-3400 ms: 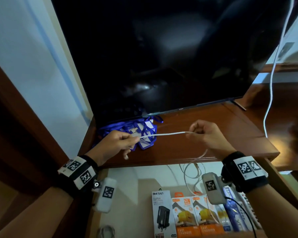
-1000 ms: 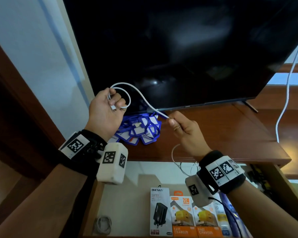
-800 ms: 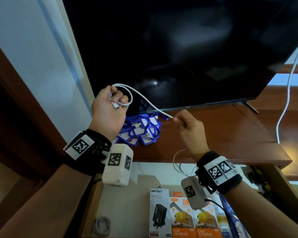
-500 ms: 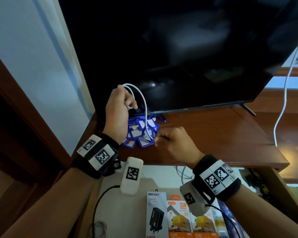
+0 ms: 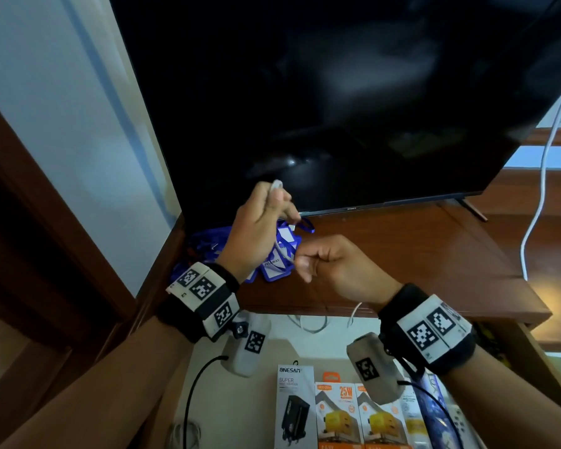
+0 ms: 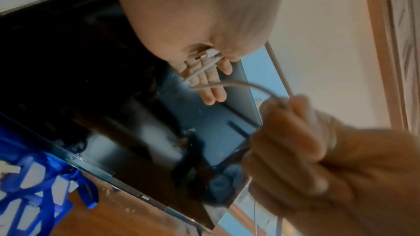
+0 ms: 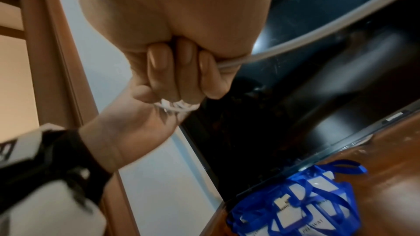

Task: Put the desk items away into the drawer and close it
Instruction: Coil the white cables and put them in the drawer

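My left hand (image 5: pixel 259 228) is raised in front of the screen and grips a small coil of white cable (image 5: pixel 276 186). In the left wrist view the loops of the cable (image 6: pixel 204 67) lie across its fingers (image 6: pixel 211 85). Just below and right of it, my right hand (image 5: pixel 334 264) is curled round the same cable (image 7: pixel 295 46), which trails down into the open drawer (image 5: pixel 305 346). A pile of blue badge holders (image 5: pixel 277 260) lies on the wooden desk (image 5: pixel 402 254) under both hands.
A large dark screen (image 5: pixel 337 92) stands at the back of the desk. Boxed chargers (image 5: pixel 337 413) fill the drawer's front right, and another coiled cable (image 5: pixel 183 435) lies at its front left. A white cord (image 5: pixel 544 157) hangs at the right.
The right hand has come in from the right to just below the left hand. The cable loop in the left hand has grown tighter, and the left hand has shifted right.
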A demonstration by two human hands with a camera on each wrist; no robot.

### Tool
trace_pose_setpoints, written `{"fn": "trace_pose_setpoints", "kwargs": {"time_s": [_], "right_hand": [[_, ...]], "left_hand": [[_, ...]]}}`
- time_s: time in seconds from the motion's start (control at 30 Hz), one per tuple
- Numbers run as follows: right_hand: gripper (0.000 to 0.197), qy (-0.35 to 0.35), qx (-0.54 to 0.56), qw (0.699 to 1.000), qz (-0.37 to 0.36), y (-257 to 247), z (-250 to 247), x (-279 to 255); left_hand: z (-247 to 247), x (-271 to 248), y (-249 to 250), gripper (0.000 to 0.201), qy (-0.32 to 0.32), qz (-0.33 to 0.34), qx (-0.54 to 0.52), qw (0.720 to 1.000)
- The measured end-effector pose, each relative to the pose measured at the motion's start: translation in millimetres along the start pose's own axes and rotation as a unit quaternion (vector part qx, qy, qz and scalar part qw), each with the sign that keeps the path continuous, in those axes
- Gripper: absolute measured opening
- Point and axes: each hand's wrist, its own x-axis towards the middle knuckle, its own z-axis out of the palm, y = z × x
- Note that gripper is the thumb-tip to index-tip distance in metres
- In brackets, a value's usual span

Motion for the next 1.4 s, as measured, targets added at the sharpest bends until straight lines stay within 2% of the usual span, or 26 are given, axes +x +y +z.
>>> {"fn": "trace_pose_setpoints", "kwargs": {"time_s": [0.1,0.2,0.3,0.4,0.6,0.7,0.87,1.0,1.1,1.2,1.27,1.4], "right_hand": [[0.037,0.025,0.031,0.999,-0.01,-9.4,-9.4,0.9],[0.04,0.094,0.038,0.995,-0.005,-10.5,-19.9,3.4],[0.042,0.177,0.005,0.984,-0.013,-5.2,-26.0,9.7],[0.043,0.223,0.007,0.975,-0.019,1.6,-29.0,14.7],[0.038,0.264,0.072,0.962,-0.01,9.9,-20.2,16.2],[0.032,0.266,0.151,0.952,0.004,22.2,-14.0,9.4],[0.021,0.26,0.223,0.938,0.051,41.4,-5.0,2.6],[0.025,0.276,0.299,0.91,0.078,44.4,-2.7,3.9],[0.026,0.283,0.233,0.926,0.086,38.2,6.9,6.7],[0.024,0.262,0.117,0.956,0.064,29.3,16.4,10.5],[0.025,0.224,0.023,0.973,0.059,25.3,18.8,12.3],[0.021,0.139,-0.109,0.983,0.042,17.6,23.0,14.0]], "left_hand": [[4.3,-7.2,-2.6,0.029,-0.071,-0.032,0.02,0.997],[2.1,-10.0,-2.7,0.036,-0.133,-0.066,-0.023,0.989],[-1.6,-10.7,2.7,0.041,-0.16,-0.088,-0.074,0.98],[-1.5,-11.4,10.2,0.041,-0.168,-0.115,-0.121,0.972],[-1.0,-6.4,13.0,0.036,-0.119,-0.199,-0.271,0.934],[-10.5,0.4,13.9,0.035,-0.065,-0.229,-0.383,0.893],[-22.8,2.2,12.1,0.03,-0.023,-0.219,-0.472,0.853],[-28.9,0.2,18.3,0.027,0.023,-0.154,-0.526,0.836],[-29.5,0.2,21.1,0.026,0.081,-0.099,-0.525,0.841],[-27.8,4.0,19.4,0.021,0.139,-0.093,-0.479,0.862],[-27.4,5.7,18.8,0.022,0.15,-0.086,-0.43,0.886],[-21.3,-0.1,19.4,0.026,0.121,-0.067,-0.262,0.955]]}}
